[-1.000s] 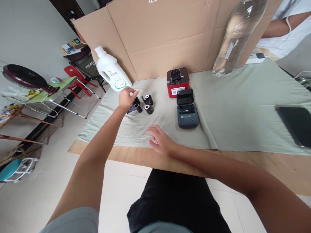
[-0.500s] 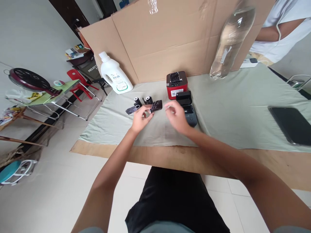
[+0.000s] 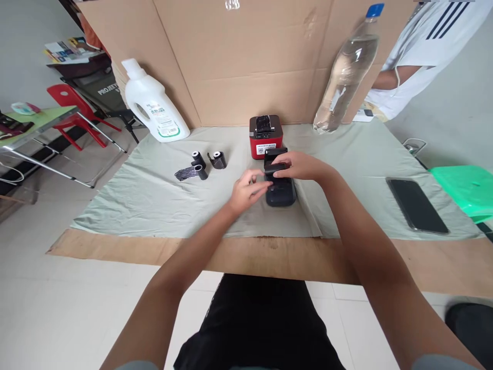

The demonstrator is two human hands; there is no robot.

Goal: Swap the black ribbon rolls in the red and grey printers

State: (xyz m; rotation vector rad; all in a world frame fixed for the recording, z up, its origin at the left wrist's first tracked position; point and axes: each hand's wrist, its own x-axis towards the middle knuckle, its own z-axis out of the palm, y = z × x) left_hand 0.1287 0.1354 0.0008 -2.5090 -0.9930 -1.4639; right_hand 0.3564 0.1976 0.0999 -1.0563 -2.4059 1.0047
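A small black roll (image 3: 276,168), which looks like film or ribbon, is held above a dark portable printer (image 3: 281,195) whose lid (image 3: 275,152) stands up. My right hand (image 3: 300,165) is closed on the roll from the right, fingers over its end. From the left, my left hand (image 3: 246,192) pinches at the roll's near left side with thumb and forefinger; the exact contact is partly hidden. Directly behind is a red and black box-shaped printer (image 3: 265,139) with a black strip on top. Several other black rolls (image 3: 198,159) stand to the left, one trailing a crinkled strip.
A white detergent bottle (image 3: 156,105) and a clear water bottle (image 3: 348,82) stand before a cardboard screen (image 3: 246,56). To the right lie a phone (image 3: 416,204) and a green plastic item (image 3: 464,190). Behind the screen, a person's white sleeve (image 3: 435,46) shows.
My left hand has carried the black roll rightward to the dark printer. My right hand has come round onto the roll. The view has shifted to the right.
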